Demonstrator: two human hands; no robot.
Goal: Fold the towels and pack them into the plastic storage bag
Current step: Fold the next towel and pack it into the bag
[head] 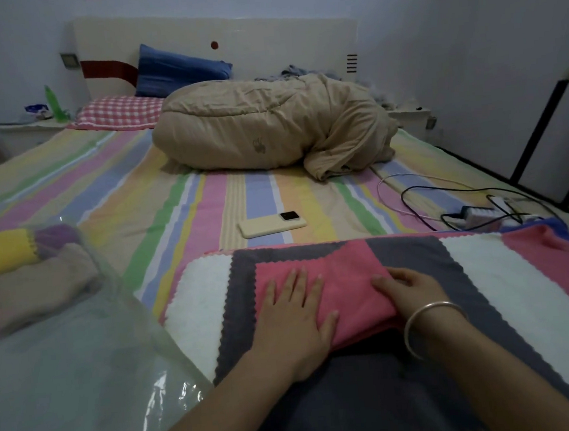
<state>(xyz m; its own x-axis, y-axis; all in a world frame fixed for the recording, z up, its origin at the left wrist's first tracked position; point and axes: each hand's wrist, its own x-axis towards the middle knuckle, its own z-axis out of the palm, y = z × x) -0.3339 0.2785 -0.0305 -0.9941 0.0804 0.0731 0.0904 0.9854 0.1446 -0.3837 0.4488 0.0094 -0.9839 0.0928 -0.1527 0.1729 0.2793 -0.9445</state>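
Observation:
A folded pink towel (pixel 347 278) lies on a dark grey towel (pixel 361 397), which is spread over a white towel (pixel 198 308) on the bed. My left hand (pixel 293 314) presses flat on the pink towel's left half, fingers straight. My right hand (pixel 410 290) rests on its right edge with fingers curled over the fold; a silver bangle is on that wrist. Another pink towel (pixel 563 266) lies flat at the right. The clear plastic storage bag (pixel 66 372) sits at the left and holds folded towels: yellow (pixel 0 250), purple and beige.
A phone (pixel 270 224) lies on the striped bedsheet (pixel 131 208) beyond the towels. Cables and a power strip (pixel 479 213) lie at the right. A bundled beige quilt (pixel 268 127) and pillows sit near the headboard.

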